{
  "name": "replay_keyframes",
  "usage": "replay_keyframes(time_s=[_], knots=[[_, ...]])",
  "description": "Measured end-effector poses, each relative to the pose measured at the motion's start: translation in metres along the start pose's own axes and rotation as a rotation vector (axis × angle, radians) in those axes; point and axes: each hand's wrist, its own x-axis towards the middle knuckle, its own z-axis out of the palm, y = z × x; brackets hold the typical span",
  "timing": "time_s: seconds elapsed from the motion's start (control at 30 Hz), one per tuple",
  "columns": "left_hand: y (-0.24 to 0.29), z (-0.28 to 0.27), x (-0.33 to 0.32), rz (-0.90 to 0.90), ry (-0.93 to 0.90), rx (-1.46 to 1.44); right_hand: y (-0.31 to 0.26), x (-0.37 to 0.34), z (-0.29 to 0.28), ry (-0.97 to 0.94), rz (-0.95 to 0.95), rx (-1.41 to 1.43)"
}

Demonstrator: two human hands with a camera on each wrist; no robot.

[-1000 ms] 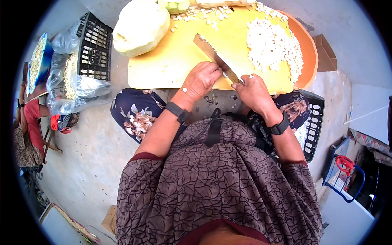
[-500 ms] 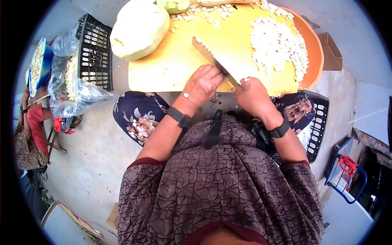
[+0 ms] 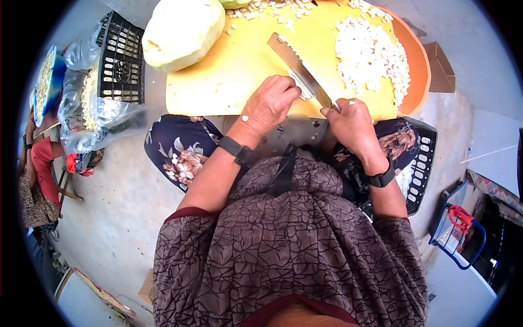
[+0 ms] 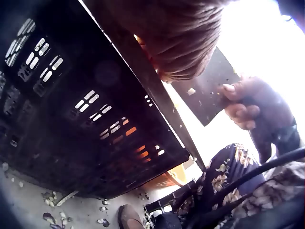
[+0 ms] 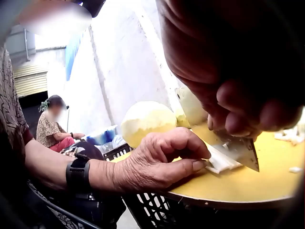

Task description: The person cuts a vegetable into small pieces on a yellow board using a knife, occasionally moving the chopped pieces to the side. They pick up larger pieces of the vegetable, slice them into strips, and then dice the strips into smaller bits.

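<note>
In the head view, my right hand (image 3: 351, 124) grips the handle of a cleaver (image 3: 306, 75), its broad blade slanting up and left over the yellow cutting board (image 3: 245, 71). My left hand (image 3: 268, 104) pinches the ends of several white vegetable strips (image 5: 220, 161) on the board near its front edge. Those strips lie right beside the blade, close to the left thumb and fingertips in the right wrist view. A white bit sticks to the back of each hand. Diced white pieces (image 3: 370, 60) are heaped at the board's right side.
A large pale peeled gourd (image 3: 185, 32) sits at the board's back left. An orange basin (image 3: 417, 71) shows past the right edge. Black crate (image 3: 122, 60) and plastic bag (image 3: 81, 122) stand at left. Another person (image 5: 55, 124) sits in the background.
The cleaver and right hand have shifted up and slightly right. More of the white strips now shows between the blade and the left hand, which stays almost in place.
</note>
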Motion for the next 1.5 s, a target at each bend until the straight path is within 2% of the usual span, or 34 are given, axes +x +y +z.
replay_keyframes(time_s=[0.27,0.37,0.53,0.7,0.83,0.97,1.2,1.37,1.43,1.5], knots=[[-0.001,0.000,0.001,-0.024,-0.053,0.077,-0.003,-0.003,0.003,0.044,-0.017,-0.008],[-0.003,0.001,-0.001,-0.013,-0.021,0.079,-0.005,-0.006,0.000,0.042,0.010,-0.006],[-0.007,0.001,0.001,-0.093,0.141,-0.043,0.006,-0.007,0.000,0.077,0.080,0.096],[-0.013,0.003,0.006,-0.279,0.352,-0.182,0.019,-0.020,0.007,0.175,-0.072,-0.023],[-0.023,0.005,0.006,-0.325,0.517,-0.264,0.022,-0.023,0.013,0.197,-0.126,-0.085],[-0.032,0.006,0.003,-0.387,0.569,-0.269,0.023,-0.024,0.012,0.196,-0.179,-0.154],[-0.022,0.002,0.009,-0.394,0.452,-0.314,0.028,-0.028,0.013,0.291,-0.163,-0.108],[-0.020,-0.008,0.017,-0.319,0.488,-0.277,0.029,-0.038,0.005,0.283,-0.071,-0.142],[-0.027,-0.014,0.022,-0.318,0.514,-0.280,0.037,-0.040,0.007,0.297,-0.110,-0.198],[-0.033,-0.025,0.028,-0.326,0.440,-0.364,0.043,-0.043,0.005,0.327,-0.168,-0.231]])
